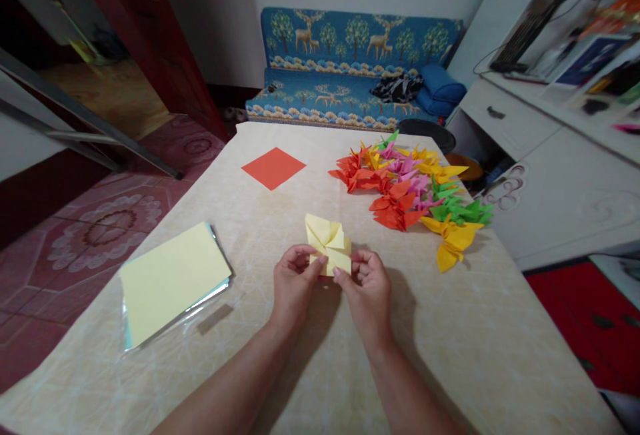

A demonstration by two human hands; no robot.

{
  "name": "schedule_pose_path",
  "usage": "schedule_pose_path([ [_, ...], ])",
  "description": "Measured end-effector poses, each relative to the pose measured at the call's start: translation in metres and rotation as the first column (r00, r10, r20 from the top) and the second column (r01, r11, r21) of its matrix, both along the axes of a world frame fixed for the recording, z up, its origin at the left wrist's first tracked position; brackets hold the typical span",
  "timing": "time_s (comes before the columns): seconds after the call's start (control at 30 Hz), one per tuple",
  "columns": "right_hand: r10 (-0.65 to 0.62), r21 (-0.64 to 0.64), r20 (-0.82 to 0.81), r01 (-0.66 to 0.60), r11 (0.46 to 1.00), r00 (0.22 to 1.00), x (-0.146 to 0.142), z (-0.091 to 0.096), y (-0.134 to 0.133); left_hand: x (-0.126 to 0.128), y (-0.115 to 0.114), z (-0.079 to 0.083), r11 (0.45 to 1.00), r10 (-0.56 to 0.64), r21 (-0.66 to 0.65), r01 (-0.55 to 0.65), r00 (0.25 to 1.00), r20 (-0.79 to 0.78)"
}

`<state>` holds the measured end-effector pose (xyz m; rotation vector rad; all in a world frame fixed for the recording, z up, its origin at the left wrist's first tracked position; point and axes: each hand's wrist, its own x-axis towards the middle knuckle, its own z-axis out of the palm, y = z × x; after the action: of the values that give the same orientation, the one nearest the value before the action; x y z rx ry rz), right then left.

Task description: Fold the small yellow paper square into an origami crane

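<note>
A partly folded yellow paper (327, 243) lies on the table's middle, its flaps creased toward the centre. My left hand (295, 281) pinches its near left edge with thumb and fingers. My right hand (367, 285) pinches the near right edge the same way. Both hands rest low over the beige table (450, 328). A flat red paper square (273, 167) lies farther back, apart from both hands.
A pile of several folded paper cranes (410, 188) in orange, pink, yellow and green sits at the right back. A plastic pack of coloured sheets (173, 281), yellow on top, lies at the left. A blue patterned sofa (350, 68) stands behind; a white cabinet (550, 175) at right.
</note>
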<state>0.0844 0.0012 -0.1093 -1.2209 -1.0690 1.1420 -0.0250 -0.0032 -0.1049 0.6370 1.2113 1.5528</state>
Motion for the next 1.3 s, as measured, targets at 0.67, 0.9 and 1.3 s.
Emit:
schedule_pose_path([
  [0.67, 0.015, -0.007, -0.126, -0.016, 1.0, 0.992, -0.0043, 0.0007, 0.002, -0.0042, 0.0014, 0.0014, 0.995, -0.1, 0.0, 0.101, 0.994, 0.04],
  [0.9, 0.024, -0.006, 0.044, -0.024, 1.0, 0.999, -0.0035, 0.0022, 0.001, -0.005, 0.0029, 0.0036, 0.987, -0.162, -0.006, 0.162, 0.986, 0.027],
  [1.3, 0.056, 0.025, 0.012, -0.056, 0.998, 0.998, -0.0058, 0.0008, 0.0017, -0.0032, 0.001, 0.0051, 0.995, -0.095, -0.01, 0.096, 0.994, 0.06],
])
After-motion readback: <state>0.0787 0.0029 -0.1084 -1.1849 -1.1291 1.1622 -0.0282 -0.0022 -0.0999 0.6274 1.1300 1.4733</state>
